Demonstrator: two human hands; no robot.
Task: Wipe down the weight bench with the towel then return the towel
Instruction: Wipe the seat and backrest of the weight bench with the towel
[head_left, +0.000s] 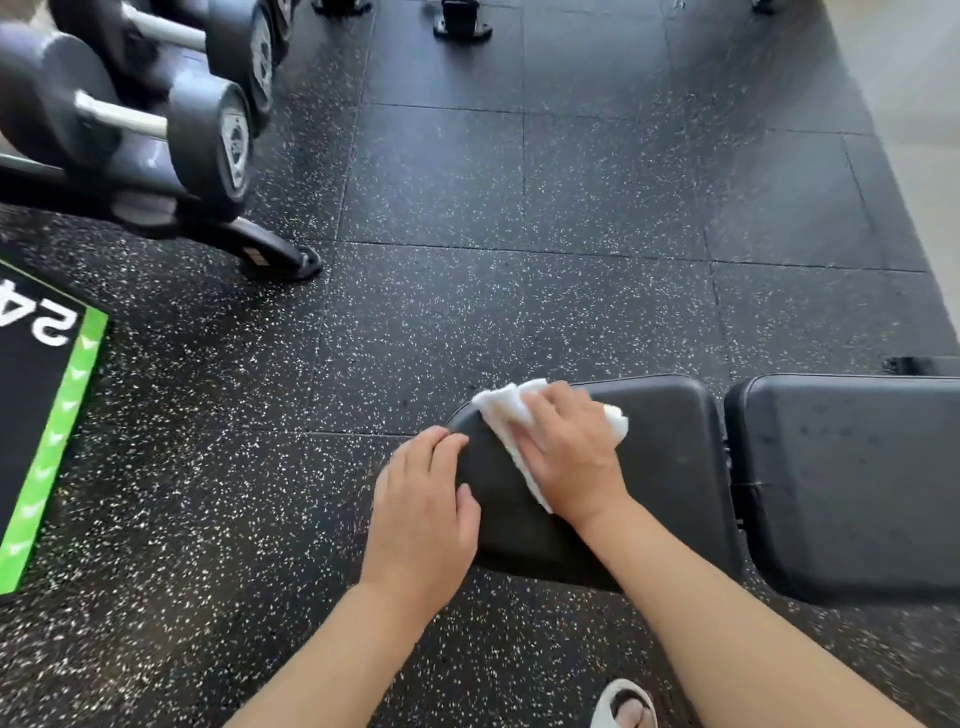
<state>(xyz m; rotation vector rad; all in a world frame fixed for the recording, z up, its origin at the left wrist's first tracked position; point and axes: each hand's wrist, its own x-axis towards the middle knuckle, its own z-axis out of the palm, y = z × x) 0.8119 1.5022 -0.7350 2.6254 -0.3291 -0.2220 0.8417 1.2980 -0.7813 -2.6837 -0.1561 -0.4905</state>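
In the lower middle of the frame the right hand (566, 457) lies flat on a white towel (501, 410), fingers straight and close together, pressing it against the far corner of the black seat pad (670, 457) of the bench. The grip here is a flat press, not a pinch: the palm spreads the load so the folded cloth stays bunched under it and can rub the vinyl. White edges of the towel stick out past the fingertips and below the wrist.

The left hand (423, 509) rests on the pad's left edge, fingers relaxed and draped over the rim, holding nothing; it likely steadies the pad and the person's lean.

To the right, a second pad (852, 483) sits just beside the first, apart from it by a narrow gap, with faint spots on it. Judging by this, wiping is under way and that pad probably remains.

Dumbbells (202, 124) sit on a rack in the upper left, a green-edged box (57, 415) stands at the left, and speckled floor (519, 234) lies all round.
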